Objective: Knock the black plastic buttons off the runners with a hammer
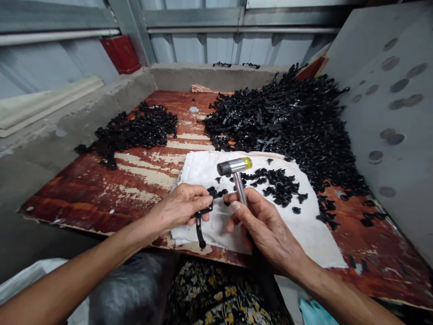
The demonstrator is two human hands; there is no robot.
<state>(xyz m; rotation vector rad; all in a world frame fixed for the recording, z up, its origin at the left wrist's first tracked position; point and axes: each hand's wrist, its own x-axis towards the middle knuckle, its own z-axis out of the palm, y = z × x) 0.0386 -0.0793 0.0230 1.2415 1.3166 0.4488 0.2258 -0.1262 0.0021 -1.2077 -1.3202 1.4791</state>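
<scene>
**Left hand (179,207) pinches a black plastic piece (200,231) over a white cloth (324,239).**
Right hand (264,221) grips a small mallet (235,168) just beside it; the piece's long axis points back toward the person, nearer the left hand.

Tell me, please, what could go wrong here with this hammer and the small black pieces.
The mallet in the right hand is close to the left hand, so a swing could perhaps hit its fingers. The black piece held there could slip. The loose black pieces on the white cloth might scatter if struck.
</scene>
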